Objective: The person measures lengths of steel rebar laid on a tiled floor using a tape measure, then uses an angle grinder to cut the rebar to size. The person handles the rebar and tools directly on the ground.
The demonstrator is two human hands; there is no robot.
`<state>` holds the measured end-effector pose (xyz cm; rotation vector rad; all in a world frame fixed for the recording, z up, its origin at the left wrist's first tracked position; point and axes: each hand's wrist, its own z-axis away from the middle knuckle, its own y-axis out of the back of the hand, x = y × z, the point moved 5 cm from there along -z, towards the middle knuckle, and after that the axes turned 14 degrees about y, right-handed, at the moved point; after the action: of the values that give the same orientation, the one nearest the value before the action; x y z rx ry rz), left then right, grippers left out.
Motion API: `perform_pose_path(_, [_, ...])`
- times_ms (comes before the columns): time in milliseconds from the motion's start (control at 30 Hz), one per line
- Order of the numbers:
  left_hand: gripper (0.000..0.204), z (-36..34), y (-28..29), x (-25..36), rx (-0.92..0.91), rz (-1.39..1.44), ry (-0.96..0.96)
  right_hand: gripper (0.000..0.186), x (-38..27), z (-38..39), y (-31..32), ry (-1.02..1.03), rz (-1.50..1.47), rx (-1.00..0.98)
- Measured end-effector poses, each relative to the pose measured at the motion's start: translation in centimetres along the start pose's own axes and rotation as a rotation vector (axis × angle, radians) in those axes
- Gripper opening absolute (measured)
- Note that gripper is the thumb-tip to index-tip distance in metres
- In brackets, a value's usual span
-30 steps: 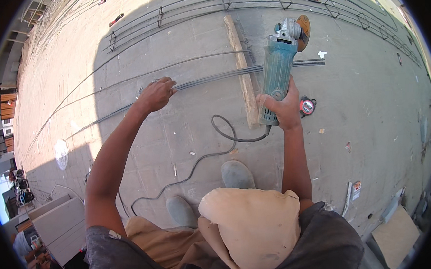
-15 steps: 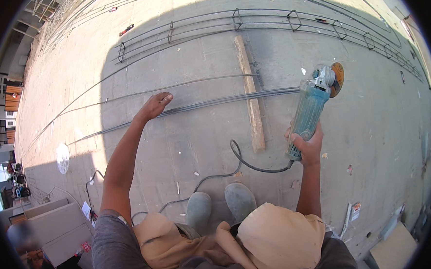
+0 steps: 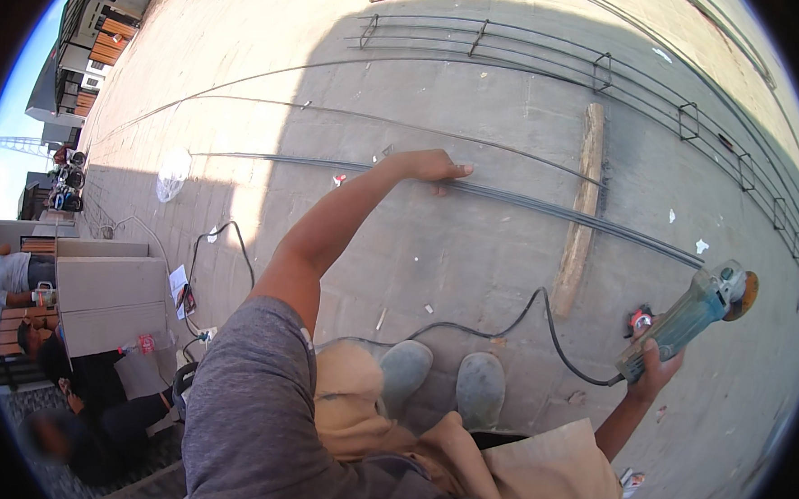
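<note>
A green angle grinder (image 3: 682,320) with an orange disc is in my right hand (image 3: 655,370), fingers wrapped round its body. Its head lies close to the right end of a bundle of thin steel bars (image 3: 631,234); whether the disc touches them I cannot tell. My left hand (image 3: 429,165) closes over the bundle farther left, with fingertips showing below the bars. Under the bundle, a wooden beam (image 3: 568,267) lies crosswise on the ground. From the grinder a black cord (image 3: 541,316) curls back past my feet.
Beyond the bars stretches a rebar cage (image 3: 601,75). A red and black tape measure (image 3: 638,318) lies beside the grinder. At left are a clear plastic bag (image 3: 174,174) and large grey-brown boxes (image 3: 113,280). Another person (image 3: 110,424) sits at lower left.
My view has turned toward the left. The left hand, earlier raised beside the bars, now grips the bundle. The grinder has tilted and come lower, its disc pointing outward to the right.
</note>
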<state>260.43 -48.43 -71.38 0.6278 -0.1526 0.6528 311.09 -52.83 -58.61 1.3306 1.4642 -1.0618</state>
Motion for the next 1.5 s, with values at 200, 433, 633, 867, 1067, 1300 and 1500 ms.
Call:
perform_pose_path(200, [0.067,-1.4,-1.3,0.4,0.028,-0.129,-0.116,0.058,0.3,-0.8,-1.0,-0.038,-0.109,0.054])
perform_pose_path(433, [0.051,-0.9,-1.9,1.0,0.075,0.031,-0.109,0.058,0.4,-1.0,0.1,-0.038,-0.092,0.017])
perform_pose_path(633, [0.050,-2.3,-3.2,3.7,0.035,0.066,-0.180,0.058,0.2,-0.8,-0.1,-0.038,-0.101,0.057])
perform_pose_path(867, [0.048,-2.0,-3.3,4.4,0.085,-0.002,-0.145,0.061,1.2,-0.4,0.4,-0.092,0.060,0.039])
perform_pose_path(1067, [0.048,-1.2,-3.6,4.9,0.071,0.038,-0.151,0.070,2.6,0.0,-1.5,-0.039,0.214,0.026])
perform_pose_path(1300, [0.048,-2.6,-1.7,6.2,0.124,-0.004,-0.149,0.066,3.9,1.0,-2.1,-0.165,0.061,-0.023])
perform_pose_path(1500, [0.046,-6.3,1.9,4.9,0.650,-0.063,-0.461,0.063,3.1,0.3,-3.0,-0.205,0.004,0.017])
